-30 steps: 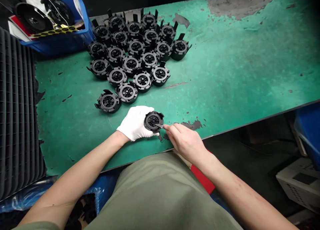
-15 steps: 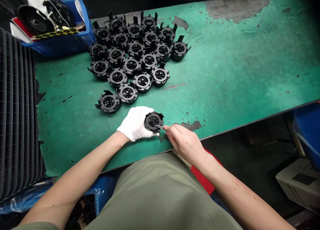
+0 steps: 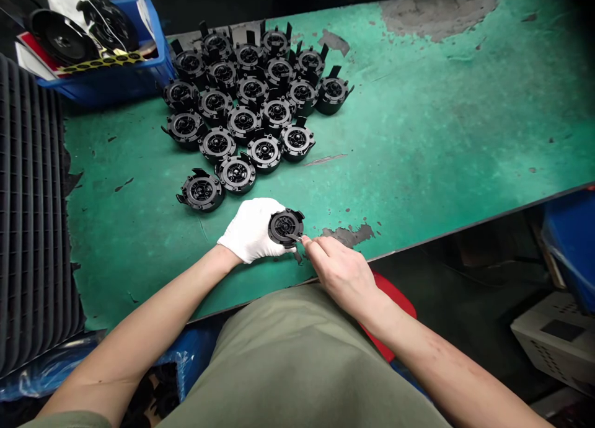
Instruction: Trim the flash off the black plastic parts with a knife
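My left hand [image 3: 253, 231], in a white glove, is closed around a round black plastic part [image 3: 284, 227] with tabs on its rim, its ringed face turned up. My bare right hand [image 3: 341, 270] pinches a small thin metal tool [image 3: 295, 237], whose tip reaches over the lower right of that face; most of the tool is hidden by the fingers, and its kind cannot be made out. Beyond my hands, several similar black parts [image 3: 244, 121] stand close together on the green table [image 3: 432, 142]. One of them [image 3: 201, 191] sits at the near left of the group.
A blue bin [image 3: 116, 84] with black parts and papers stands at the back left. Stacked dark ribbed trays [image 3: 35, 217] rise along the left edge. Below the table are a plastic-lined blue container [image 3: 186, 360], a red object [image 3: 395, 294] and a pale perforated box [image 3: 555, 335].
My right hand has shifted slightly down and turned a little, with the tool tip still at the black part. My left hand keeps its hold in nearly the same place.
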Demonstrator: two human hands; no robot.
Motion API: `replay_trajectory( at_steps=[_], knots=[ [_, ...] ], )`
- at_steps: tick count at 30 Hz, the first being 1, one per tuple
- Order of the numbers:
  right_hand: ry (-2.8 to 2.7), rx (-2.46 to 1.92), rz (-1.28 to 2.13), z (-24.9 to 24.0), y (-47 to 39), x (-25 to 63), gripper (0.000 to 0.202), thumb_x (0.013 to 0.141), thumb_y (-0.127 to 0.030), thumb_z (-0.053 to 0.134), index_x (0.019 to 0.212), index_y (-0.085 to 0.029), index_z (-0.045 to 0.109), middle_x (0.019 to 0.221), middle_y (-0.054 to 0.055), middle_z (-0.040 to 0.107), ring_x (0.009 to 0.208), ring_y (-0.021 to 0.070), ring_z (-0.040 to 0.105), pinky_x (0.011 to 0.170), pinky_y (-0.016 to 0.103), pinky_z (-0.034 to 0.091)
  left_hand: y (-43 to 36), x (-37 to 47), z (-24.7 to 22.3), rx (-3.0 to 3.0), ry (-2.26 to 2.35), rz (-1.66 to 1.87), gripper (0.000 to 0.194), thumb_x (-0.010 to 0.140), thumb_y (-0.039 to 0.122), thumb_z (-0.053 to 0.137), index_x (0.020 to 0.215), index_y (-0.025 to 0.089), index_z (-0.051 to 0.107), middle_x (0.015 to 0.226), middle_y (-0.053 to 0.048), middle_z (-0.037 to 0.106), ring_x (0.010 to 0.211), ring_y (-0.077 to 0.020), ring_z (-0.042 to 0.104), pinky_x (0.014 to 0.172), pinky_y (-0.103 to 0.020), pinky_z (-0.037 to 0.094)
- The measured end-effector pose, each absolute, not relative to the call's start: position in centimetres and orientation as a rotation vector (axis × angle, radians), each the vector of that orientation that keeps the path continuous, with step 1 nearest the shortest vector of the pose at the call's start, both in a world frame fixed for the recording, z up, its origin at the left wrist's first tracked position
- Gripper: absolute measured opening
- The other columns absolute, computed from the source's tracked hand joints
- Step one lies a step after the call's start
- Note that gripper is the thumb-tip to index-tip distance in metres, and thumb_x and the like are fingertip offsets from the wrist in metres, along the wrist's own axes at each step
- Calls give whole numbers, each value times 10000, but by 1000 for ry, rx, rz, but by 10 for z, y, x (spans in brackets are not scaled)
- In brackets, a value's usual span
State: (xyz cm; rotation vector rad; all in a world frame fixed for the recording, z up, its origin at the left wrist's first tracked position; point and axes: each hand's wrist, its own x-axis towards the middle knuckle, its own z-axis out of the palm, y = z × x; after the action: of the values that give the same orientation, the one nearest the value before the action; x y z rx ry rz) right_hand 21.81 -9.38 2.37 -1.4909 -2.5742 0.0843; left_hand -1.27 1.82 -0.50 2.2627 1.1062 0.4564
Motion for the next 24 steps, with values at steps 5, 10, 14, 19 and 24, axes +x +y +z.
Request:
replay_trajectory(
  at_steps=[5, 10, 14, 19, 24],
  knots=[
    [-2583, -1481, 95, 25, -93, 218, 170, 1086, -120, 579, 1230, -151, 663, 959, 55, 697, 866, 214, 571, 720, 350, 389, 19, -13, -3, 2282, 1099, 461, 619, 657, 783, 852, 924, 241, 718, 949, -83, 772, 905, -330, 750, 846, -442, 564],
    [-2588, -1443, 78, 26, -91, 219, 226, 1094, -103, 540, 1288, -127, 653, 967, 63, 707, 862, 211, 581, 694, 348, 388, 18, -12, -3, 2293, 1109, 435, 614, 657, 780, 850, 914, 240, 712, 946, -89, 766, 908, -330, 745, 855, -440, 559],
    [-2565, -1423, 98, 22, -86, 223, 153, 1124, -173, 536, 1188, -155, 674, 938, 47, 706, 850, 185, 598, 716, 321, 418, 18, -12, -4, 2313, 1114, 473, 643, 656, 796, 842, 955, 239, 724, 1002, -100, 771, 953, -339, 746, 888, -448, 562],
    [-2615, -1392, 99, 24, -73, 230, 183, 1109, -176, 555, 1249, -181, 672, 944, 51, 705, 845, 198, 586, 730, 339, 411, 17, -13, -4, 2296, 1114, 463, 631, 650, 781, 863, 948, 244, 720, 993, -91, 770, 946, -334, 748, 891, -449, 572],
    [-2742, -1306, 82, 33, -55, 236, 253, 1060, -105, 545, 1249, -202, 682, 943, 65, 697, 817, 209, 549, 701, 359, 378, 16, -14, -5, 2287, 1124, 475, 648, 614, 769, 889, 962, 249, 720, 1040, -105, 774, 993, -360, 753, 921, -485, 584]
  ],
)
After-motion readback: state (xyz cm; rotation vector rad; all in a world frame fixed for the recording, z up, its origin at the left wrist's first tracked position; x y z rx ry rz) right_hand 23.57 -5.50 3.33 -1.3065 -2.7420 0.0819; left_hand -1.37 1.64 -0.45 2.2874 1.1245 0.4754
